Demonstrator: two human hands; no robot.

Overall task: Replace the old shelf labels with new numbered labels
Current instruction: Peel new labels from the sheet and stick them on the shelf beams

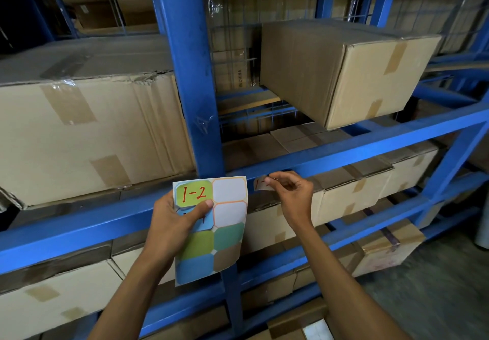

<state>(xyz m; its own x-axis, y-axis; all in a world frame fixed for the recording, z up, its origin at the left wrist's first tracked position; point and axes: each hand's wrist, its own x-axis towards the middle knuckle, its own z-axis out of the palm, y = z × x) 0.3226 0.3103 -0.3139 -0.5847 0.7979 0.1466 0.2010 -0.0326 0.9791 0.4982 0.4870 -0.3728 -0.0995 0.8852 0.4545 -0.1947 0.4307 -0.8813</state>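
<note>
My left hand [176, 216] holds a sticker sheet [229, 233] upright in front of the blue rack. The sheet carries coloured octagonal labels; the top-left green one reads "1-2" in red, and two spots at the top right are blank white. My right hand [292, 194] pinches a small pale label [260, 184] with red writing, just under the blue shelf beam [344, 151]. The label looks partly curled; I cannot tell whether it sticks to the beam.
A blue upright post [190, 74] stands just above the sheet. A large cardboard box [87, 133] fills the shelf at left, and another box [344, 74] sits at upper right. More boxes fill the lower shelves. A concrete floor [436, 286] shows at lower right.
</note>
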